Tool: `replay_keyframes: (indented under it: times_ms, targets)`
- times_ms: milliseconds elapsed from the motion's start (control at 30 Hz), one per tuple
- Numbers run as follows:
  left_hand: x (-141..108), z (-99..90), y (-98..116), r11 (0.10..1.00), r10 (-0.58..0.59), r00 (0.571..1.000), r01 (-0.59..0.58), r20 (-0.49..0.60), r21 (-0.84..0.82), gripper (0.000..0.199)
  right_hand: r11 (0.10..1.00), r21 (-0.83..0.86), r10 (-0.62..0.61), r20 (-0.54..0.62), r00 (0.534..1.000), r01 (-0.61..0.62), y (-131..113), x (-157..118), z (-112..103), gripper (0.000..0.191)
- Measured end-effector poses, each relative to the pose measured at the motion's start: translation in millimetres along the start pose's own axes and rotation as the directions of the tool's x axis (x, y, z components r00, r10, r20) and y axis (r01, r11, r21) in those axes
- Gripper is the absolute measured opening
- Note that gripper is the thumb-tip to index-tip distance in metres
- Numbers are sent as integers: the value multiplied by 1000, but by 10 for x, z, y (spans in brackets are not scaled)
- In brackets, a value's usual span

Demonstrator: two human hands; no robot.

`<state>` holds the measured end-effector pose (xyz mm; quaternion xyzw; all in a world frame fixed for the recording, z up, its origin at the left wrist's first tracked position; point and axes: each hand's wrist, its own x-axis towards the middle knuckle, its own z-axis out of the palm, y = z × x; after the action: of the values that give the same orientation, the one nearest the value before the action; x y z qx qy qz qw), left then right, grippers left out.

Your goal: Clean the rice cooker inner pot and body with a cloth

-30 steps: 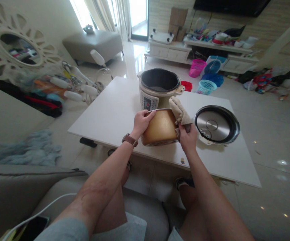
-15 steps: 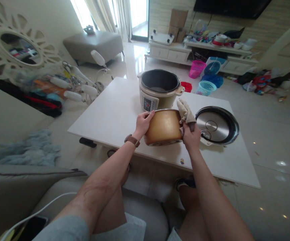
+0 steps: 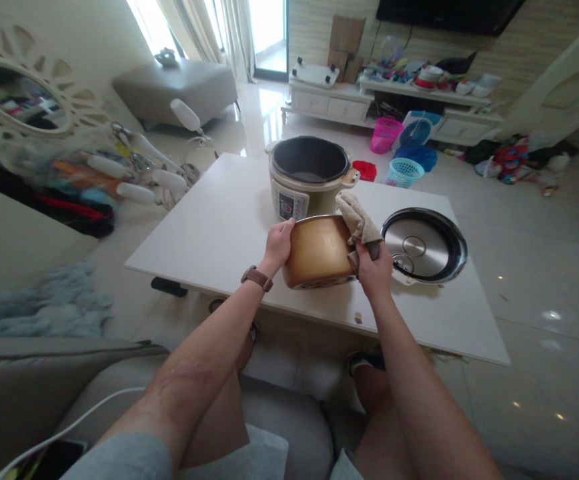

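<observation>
A gold-brown inner pot (image 3: 318, 252) is tilted over the table's near edge, its opening facing away from me. My left hand (image 3: 278, 243) grips its left rim, thumb on top. At its right side my right hand (image 3: 373, 265) is closed on a beige cloth (image 3: 358, 219), pressed against the pot; part of the cloth drapes over the rim. Behind the pot stands the electric pressure cooker (image 3: 311, 175), lidless, with a dark interior and a control panel in front. To the right lies its round lid (image 3: 423, 247), metal inside facing up.
The white table (image 3: 204, 220) carries the cooker and lid. A grey sofa (image 3: 289, 427) is under me. Beyond are a pink basket (image 3: 385, 136), a light-blue basket (image 3: 404, 173) and a cluttered TV cabinet (image 3: 329, 105). A floor lamp (image 3: 162, 179) stands left of the table.
The whole view has shifted slightly, so things appear farther left. The cloth and right hand have moved a little along the pot's right side; both hands keep their hold.
</observation>
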<state>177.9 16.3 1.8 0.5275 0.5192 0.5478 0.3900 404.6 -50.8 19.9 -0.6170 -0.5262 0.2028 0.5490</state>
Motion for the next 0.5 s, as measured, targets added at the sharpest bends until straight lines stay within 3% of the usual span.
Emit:
replay_keyframes:
  times_ms: [233, 367, 500]
  targets:
    - [18, -34, 60, 984, -136, 986, 145, -96, 101, 47, 979, 89, 194, -103, 976, -186, 220, 89, 54, 45]
    - [-58, -64, 196, 967, 2, 991, 33, -137, 254, 42, 975, 31, 221, -116, 968, -218, 219, 68, 90, 46]
    - [-146, -30, 331, 963, 132, 989, -111, -69, 246, 30, 984, 47, 179, -109, 978, -174, 159, 31, 139, 46]
